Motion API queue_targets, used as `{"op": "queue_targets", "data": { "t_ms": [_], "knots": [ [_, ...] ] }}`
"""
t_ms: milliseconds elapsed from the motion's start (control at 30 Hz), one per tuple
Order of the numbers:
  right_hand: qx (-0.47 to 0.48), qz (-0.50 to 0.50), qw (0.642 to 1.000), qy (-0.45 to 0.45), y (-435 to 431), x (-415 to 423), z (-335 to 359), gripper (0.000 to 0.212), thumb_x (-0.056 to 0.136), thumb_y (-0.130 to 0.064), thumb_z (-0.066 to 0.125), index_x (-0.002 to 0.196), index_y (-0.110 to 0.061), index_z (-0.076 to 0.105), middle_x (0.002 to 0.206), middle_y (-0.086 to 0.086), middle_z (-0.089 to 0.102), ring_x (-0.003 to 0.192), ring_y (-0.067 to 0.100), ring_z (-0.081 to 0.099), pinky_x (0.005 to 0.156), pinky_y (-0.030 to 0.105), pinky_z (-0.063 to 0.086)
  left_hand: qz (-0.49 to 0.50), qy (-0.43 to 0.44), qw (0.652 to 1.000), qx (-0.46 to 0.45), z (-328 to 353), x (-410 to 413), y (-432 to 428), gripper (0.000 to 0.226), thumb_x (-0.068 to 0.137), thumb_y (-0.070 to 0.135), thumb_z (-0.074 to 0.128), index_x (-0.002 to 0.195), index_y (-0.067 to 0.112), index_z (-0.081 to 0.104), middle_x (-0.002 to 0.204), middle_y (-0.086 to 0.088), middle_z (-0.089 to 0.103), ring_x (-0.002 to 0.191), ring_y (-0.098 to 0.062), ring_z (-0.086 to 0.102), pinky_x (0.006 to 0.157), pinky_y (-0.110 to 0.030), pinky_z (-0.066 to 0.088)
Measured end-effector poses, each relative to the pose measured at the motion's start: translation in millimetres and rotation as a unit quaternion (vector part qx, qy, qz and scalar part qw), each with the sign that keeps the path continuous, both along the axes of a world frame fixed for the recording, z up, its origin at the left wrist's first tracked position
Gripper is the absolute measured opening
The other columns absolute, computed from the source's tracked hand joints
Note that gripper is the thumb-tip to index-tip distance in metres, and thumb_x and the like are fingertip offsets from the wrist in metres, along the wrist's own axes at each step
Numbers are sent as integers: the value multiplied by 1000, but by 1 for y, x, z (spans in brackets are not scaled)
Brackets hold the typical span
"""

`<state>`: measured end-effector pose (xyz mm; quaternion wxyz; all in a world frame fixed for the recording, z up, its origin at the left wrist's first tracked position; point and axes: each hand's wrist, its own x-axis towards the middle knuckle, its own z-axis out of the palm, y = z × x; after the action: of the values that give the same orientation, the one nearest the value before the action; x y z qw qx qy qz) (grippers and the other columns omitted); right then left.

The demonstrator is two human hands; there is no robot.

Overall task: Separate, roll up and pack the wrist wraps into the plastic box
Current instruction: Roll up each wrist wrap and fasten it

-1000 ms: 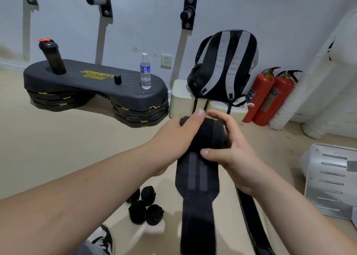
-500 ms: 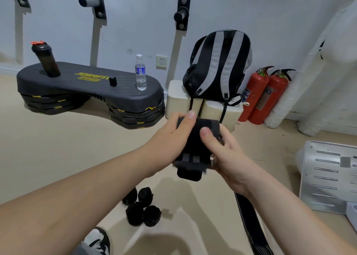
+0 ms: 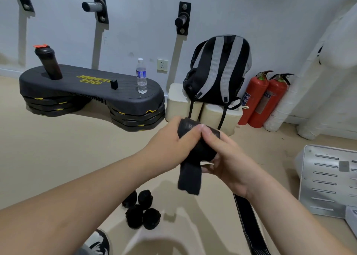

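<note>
Wrap (image 3: 197, 144), partly rolled, held between your two hands above the floor. Your left hand (image 3: 170, 141) curls round the roll's left side, and your right hand (image 3: 229, 162) grips its right side, the two thumb tips meeting on top. A short loose tail hangs below the roll. Four black rolled bundles (image 3: 142, 209) lie clustered on the floor under your left forearm, and a long flat strap (image 3: 249, 227) lies below your right wrist.

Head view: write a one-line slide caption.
Left hand and right hand grip a partly rolled wrist wrap, tail hanging; four rolled wraps lie on the floor.
</note>
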<state>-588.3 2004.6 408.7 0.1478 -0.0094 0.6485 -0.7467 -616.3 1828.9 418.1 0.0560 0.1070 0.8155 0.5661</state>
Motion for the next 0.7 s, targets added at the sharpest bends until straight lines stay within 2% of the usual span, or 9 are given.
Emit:
{"op": "queue_targets", "data": {
  "t_ms": [67,167,200,267,333,400,567,633,700],
  "knots": [
    [-3,-9,1000,-6,1,-1,-3,66,81,-54,79,134,-17,66,128,18,73,107,33,75,83,44,62,-6,67,996,-59,-2,-1,-3,33,99,64,55,112,33,56,96,10,74,91,-10,71,77,-36,56],
    [-38,-13,999,-11,2,1,-5,63,83,-44,79,136,-13,64,133,20,71,114,34,73,98,56,60,7,107,990,-86,0,1,-5,45,102,68,42,112,27,57,96,6,73,94,-16,68,83,-40,54],
    [-43,-19,999,-9,1,1,-6,59,85,-39,79,136,-13,64,132,21,71,115,34,73,101,59,57,9,89,993,-73,3,3,-4,47,102,69,41,111,27,58,98,5,73,95,-15,68,83,-39,55],
    [-65,-41,997,-2,-1,2,-9,53,85,-29,79,133,-11,64,126,19,74,113,34,74,98,58,60,13,-21,1000,-5,4,4,-2,46,98,70,48,112,28,61,103,6,73,99,-13,71,83,-34,57],
    [-87,-75,993,7,-1,1,-10,54,80,-18,81,130,-10,62,116,14,76,110,32,75,91,48,63,-2,-167,984,62,5,7,0,57,92,76,55,117,26,65,109,4,76,100,-14,75,82,-35,61],
    [-81,-113,990,21,1,-1,-11,61,74,-10,83,131,-13,60,115,10,76,109,29,74,90,41,63,-37,-248,961,120,4,8,1,62,91,73,60,122,21,72,111,-2,80,101,-19,78,86,-41,65],
    [20,-151,983,104,2,1,-12,66,66,-5,85,123,-26,61,122,5,73,104,16,74,80,29,60,-52,-307,925,220,8,12,2,49,96,56,66,123,17,76,113,-12,80,104,-28,78,99,-42,61],
    [57,-135,980,134,0,2,-13,66,66,2,86,117,-31,63,119,2,71,101,13,73,75,28,60,-50,-326,914,234,9,11,2,53,95,59,67,125,17,74,114,-11,80,99,-26,79,97,-40,61],
    [83,-106,978,159,-4,4,-13,70,69,18,83,111,-35,64,112,-2,70,93,7,71,73,28,60,-46,-340,910,233,9,10,0,59,90,65,69,124,16,75,111,-9,81,87,-24,76,90,-38,62]
  ]
}}
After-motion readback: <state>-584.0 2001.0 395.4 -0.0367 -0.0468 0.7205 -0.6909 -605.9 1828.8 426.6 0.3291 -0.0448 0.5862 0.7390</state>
